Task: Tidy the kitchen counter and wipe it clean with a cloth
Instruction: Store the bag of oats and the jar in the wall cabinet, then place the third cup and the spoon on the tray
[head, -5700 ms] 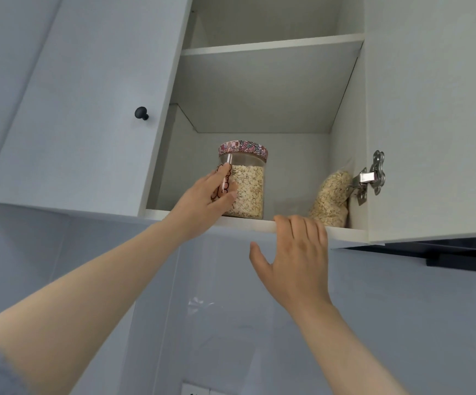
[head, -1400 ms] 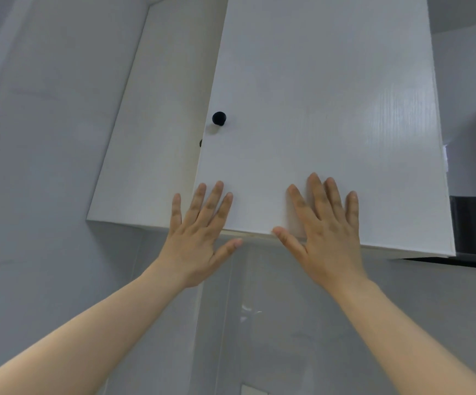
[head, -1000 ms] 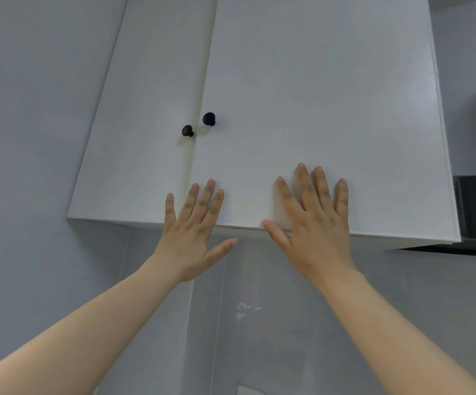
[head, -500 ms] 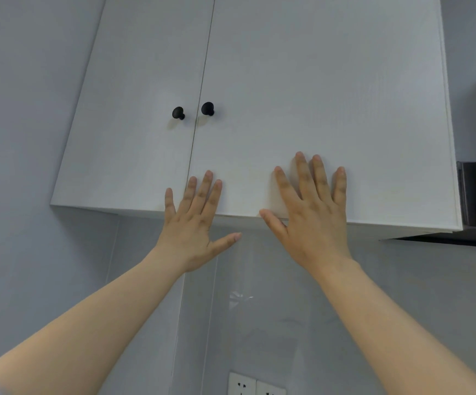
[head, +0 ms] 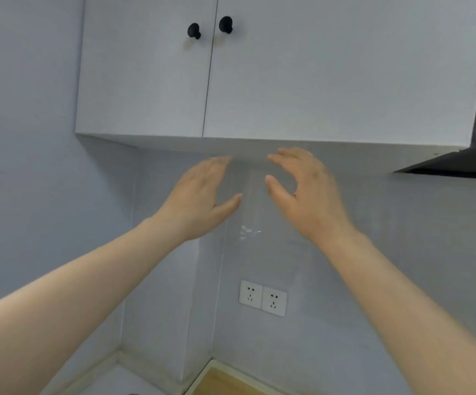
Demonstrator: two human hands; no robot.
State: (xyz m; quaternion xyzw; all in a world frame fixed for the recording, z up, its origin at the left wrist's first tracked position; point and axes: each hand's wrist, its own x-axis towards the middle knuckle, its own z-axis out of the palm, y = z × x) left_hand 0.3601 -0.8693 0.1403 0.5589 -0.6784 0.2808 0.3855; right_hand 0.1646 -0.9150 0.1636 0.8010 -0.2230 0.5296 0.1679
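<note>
While both doors of the cabinet are sitting closed, with their black knobs side by side, the left hand and right hand are hovering just below its bottom edge, in front of the wall. Both hands are blurred, with fingers loosely spread and gripping nothing, and a small gap is separating their thumbs. A double socket is sitting lower on the wall. The counter is showing only as a wood-coloured sliver at the bottom edge, well below the hands. A black hood is jutting in at the right.
</note>
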